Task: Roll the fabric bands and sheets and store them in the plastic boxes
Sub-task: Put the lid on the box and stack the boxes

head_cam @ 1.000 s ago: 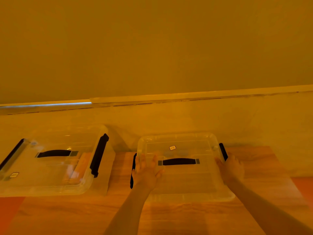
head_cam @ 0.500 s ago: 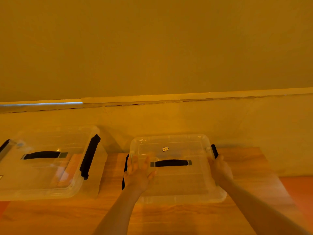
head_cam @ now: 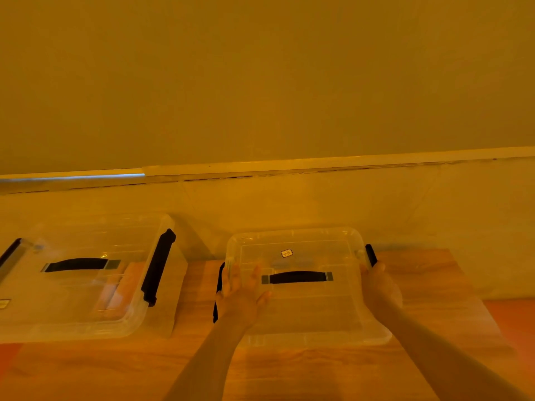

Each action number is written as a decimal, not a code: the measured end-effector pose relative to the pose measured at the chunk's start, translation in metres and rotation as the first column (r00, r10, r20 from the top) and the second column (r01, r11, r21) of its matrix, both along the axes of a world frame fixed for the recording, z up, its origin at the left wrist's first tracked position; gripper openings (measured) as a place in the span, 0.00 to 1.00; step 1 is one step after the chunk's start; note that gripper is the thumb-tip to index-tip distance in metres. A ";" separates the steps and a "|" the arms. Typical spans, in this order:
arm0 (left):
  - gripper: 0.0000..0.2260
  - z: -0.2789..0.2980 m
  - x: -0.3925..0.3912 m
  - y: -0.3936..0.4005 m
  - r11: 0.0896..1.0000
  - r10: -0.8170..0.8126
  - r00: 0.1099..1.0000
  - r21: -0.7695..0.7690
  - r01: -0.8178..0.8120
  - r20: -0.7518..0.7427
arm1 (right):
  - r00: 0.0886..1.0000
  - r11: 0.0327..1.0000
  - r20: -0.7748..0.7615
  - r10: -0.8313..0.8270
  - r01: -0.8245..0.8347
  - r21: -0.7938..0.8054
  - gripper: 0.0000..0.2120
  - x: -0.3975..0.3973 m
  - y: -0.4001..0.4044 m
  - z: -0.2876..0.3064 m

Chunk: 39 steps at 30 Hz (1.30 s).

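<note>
Two lidded clear plastic boxes on a wood-grain table, seen from the head camera.

The right box (head_cam: 304,308), translucent with rounded corners, a black lid handle (head_cam: 298,277) and black side latches, sits between both hands: left hand (head_cam: 241,296) lies flat on the lid, fingers straight; right hand (head_cam: 379,290) curls round the right rim. The left box (head_cam: 72,285) is cut off at the frame edge; its orange contents are indistinct.

Two lidded boxes sit on the table (head_cam: 289,369) against the wall: left box (head_cam: 72,285), right box (head_cam: 301,311).
</note>
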<state>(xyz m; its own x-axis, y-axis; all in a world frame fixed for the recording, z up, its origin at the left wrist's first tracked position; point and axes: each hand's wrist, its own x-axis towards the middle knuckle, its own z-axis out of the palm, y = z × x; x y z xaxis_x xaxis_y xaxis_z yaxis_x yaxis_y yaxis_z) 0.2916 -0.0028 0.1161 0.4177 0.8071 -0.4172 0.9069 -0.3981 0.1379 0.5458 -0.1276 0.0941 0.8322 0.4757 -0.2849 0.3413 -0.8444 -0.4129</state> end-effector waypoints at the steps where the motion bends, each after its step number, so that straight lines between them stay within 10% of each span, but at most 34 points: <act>1: 0.32 0.000 0.000 0.000 1.000 -0.005 1.000 0.004 0.005 -0.005 | 1.000 1.000 0.005 0.009 -0.009 -0.006 0.17 0.001 0.000 -0.001; 13: 0.32 -0.003 -0.001 0.003 0.999 -0.033 0.999 0.018 0.033 -0.015 | 0.999 1.000 0.031 -0.016 0.016 -0.007 0.19 0.005 0.011 -0.002; 22: 0.34 -0.024 -0.028 0.009 0.985 0.116 0.980 0.111 -0.135 0.164 | 0.758 0.848 0.385 0.526 -0.499 -0.176 0.34 -0.044 0.014 -0.003; 29: 0.48 -0.034 -0.044 0.023 0.904 0.423 0.813 -0.130 -0.407 0.399 | 0.714 0.787 0.331 0.617 -0.567 -0.245 0.31 -0.074 0.014 -0.023; 39: 0.31 -0.023 -0.040 0.028 0.822 0.566 0.707 -0.360 -0.441 0.425 | 0.742 0.786 0.265 0.616 -0.559 -0.262 0.31 -0.077 0.018 -0.024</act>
<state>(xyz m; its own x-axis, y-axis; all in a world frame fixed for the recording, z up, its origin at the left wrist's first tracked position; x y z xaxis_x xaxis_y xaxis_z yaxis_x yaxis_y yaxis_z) 0.2512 0.0247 0.0930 0.1697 0.8716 -0.4600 0.7406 0.1951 0.6429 0.4684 -0.1095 0.0700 0.4568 0.8734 -0.1689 0.8782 -0.4730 -0.0711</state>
